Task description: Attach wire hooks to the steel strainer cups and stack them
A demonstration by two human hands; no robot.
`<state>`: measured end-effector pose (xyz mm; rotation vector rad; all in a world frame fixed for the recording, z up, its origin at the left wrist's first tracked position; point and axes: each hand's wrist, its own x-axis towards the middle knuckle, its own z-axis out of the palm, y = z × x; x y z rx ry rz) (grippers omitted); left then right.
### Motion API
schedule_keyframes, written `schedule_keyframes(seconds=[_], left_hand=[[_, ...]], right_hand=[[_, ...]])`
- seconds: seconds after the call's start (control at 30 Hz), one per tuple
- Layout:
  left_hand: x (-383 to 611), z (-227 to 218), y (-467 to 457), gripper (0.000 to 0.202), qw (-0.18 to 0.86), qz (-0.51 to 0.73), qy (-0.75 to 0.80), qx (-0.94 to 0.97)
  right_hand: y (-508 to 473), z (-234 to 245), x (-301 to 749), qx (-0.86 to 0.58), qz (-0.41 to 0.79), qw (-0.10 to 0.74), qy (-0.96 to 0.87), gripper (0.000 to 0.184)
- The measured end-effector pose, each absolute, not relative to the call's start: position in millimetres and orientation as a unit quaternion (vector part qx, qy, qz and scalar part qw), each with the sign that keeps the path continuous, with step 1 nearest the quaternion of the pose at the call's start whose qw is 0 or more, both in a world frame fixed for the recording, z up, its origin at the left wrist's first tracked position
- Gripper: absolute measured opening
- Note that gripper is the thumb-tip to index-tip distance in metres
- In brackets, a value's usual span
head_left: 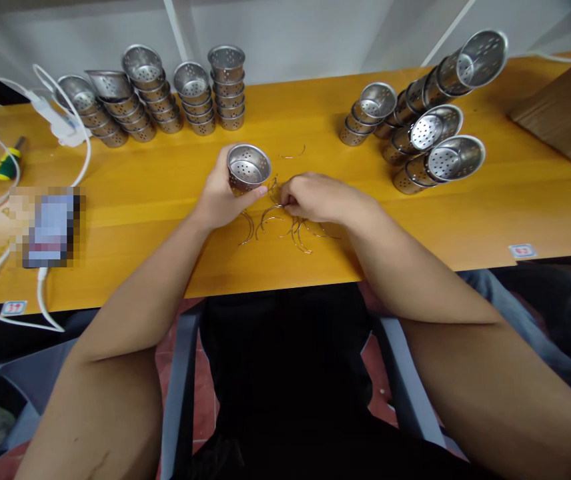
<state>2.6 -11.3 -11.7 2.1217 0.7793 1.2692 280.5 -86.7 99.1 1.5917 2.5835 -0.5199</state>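
My left hand [220, 197] is wrapped round a small perforated steel cup [248, 167], held tilted just above the yellow wooden table [165, 193]. My right hand [310, 198] is pinched shut on a thin curved wire handle [274, 190] right beside the cup's rim. Several more curved wire handles [285, 230] lie loose on the table under and in front of both hands. One further wire [293, 155] lies behind the hands.
Stacks of the same steel cups [160, 100] stand at the back left. More stacks [425, 130] lie on their sides at the back right. A white cable with a plug [60, 127], a blurred-out phone [48, 227] and a green-yellow tool [6, 163] are at the left. A wooden board [565, 113] sits far right.
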Motion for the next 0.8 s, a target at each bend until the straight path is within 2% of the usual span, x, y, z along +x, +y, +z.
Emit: schedule_keyframes(seconds=[0.17, 0.4, 0.47, 0.63, 0.7, 0.8], left_hand=[[0.6, -18.6, -6.3, 0.098, 0.261, 0.47, 0.279, 0.796], [-1.6, -21.1, -5.6, 0.099, 0.256, 0.471, 0.288, 0.794], [-1.0, -20.7, -5.1, 0.1, 0.261, 0.476, 0.277, 0.793], [0.7, -20.4, -1.8, 0.108, 0.264, 0.493, 0.276, 0.782], [0.9, -19.6, -2.1, 0.112, 0.257, 0.506, 0.274, 0.776], [1.7, -17.2, -4.9, 0.114, 0.251, 0.52, 0.272, 0.77]], right_hand=[[-92.0, 96.7, 268.7, 0.536, -0.122, 0.058, 0.833, 0.015], [-83.6, 91.8, 277.2, 0.536, -0.132, 0.026, 0.833, 0.023], [-77.4, 85.4, 284.2, 0.528, -0.14, -0.019, 0.838, 0.024], [-54.6, 61.0, 306.5, 0.451, -0.241, -0.207, 0.834, 0.03], [-46.6, 54.3, 313.0, 0.425, -0.265, -0.238, 0.832, 0.033], [-40.0, 51.6, 316.9, 0.411, -0.259, -0.232, 0.843, 0.028]])
